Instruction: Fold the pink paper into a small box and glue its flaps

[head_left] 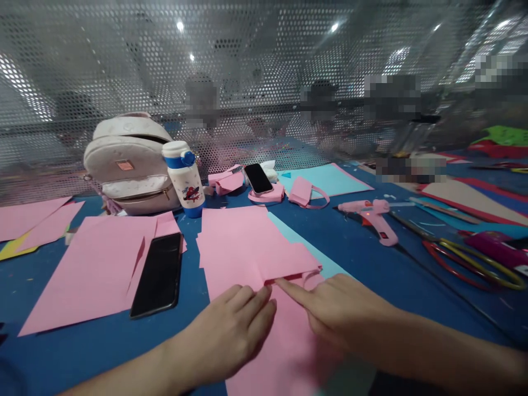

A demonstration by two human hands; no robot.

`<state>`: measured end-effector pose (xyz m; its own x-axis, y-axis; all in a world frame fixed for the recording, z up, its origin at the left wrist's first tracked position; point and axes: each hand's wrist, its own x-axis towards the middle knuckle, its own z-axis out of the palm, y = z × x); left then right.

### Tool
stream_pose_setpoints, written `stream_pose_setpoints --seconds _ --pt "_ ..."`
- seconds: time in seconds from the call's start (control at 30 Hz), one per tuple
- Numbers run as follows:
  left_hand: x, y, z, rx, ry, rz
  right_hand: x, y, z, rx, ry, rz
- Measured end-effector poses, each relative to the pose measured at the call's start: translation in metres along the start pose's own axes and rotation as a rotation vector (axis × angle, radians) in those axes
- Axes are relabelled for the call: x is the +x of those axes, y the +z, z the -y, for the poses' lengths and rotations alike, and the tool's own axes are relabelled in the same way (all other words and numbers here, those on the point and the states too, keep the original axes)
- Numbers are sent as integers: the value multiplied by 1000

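The pink paper sheet [247, 242] is lying flat on the blue table [363, 258], partly covering a light-blue sheet [332, 269]. Its right portion is folding over, forming a raised crease.

The blue desk [363, 258] carries a folded pink sheet [247, 247] near the front and another pink sheet [91, 269] left of it. A backpack [127, 165] and bottle [184, 179] stand behind, with a glue gun [373, 217] and scissors [474, 261] to the right.
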<state>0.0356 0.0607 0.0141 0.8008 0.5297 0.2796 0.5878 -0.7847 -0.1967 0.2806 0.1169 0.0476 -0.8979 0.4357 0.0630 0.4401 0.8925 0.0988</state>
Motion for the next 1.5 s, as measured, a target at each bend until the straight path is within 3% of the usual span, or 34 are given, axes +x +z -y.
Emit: stream_pose_setpoints --seconds 0.17,0.27,0.4,0.6,0.83,1.23,1.4,1.5 --pt "0 -3 1 -37 10 81 28 -2 23 -83 168 374" --pt "0 -5 1 -63 6 109 43 -9 33 -164 179 453" --pt "0 -8 1 -75 10 133 53 -6 36 -294 151 401" --pt "-1 -8 1 -99 5 126 56 0 27 -253 141 369" --pt "-3 -6 1 -88 -4 99 41 -2 27 -329 144 331" --pt "-3 -8 0 -81 0 86 -2 8 15 -208 107 279" --pt "-3 -6 0 -72 5 67 2 -11 14 -211 103 248" --pt "-2 -7 0 -63 4 88 1 -30 9 -86 118 200"
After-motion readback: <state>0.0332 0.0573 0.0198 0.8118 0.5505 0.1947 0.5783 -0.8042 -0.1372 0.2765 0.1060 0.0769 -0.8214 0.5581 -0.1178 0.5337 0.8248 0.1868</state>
